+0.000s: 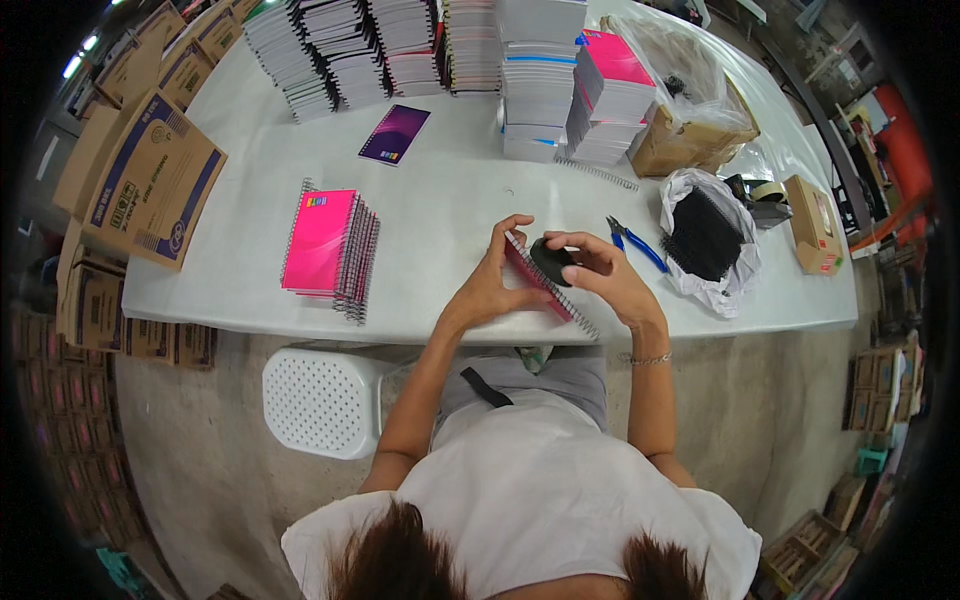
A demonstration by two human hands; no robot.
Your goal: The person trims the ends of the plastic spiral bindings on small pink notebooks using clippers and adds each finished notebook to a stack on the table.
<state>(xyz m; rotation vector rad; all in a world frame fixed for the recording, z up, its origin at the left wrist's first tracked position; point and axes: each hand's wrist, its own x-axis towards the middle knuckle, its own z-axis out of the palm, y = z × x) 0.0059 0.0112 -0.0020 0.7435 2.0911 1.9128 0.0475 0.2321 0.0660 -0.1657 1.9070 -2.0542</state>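
Near the table's front edge, my left hand (pixel 484 294) grips a pink notebook (pixel 530 272) with fingers and thumb. The notebook is tilted up on edge, its wire spiral facing right. In my right hand (pixel 618 286) is a black rounded object (pixel 551 262), pinched between the fingers and held against or just beside the spiral; contact is hard to make out. To the right of my right hand lie blue-handled cutting pliers (pixel 640 246). A loose wire coil (pixel 597 173) lies farther back.
On the left stands a pile of pink spiral notebooks (pixel 318 245), with a purple notebook (pixel 395 135) beyond it. Tall notebook stacks (pixel 410 45) line the back. At right are a white bag of black coils (pixel 705 235), a tape dispenser (pixel 765 205) and cartons (pixel 815 225).
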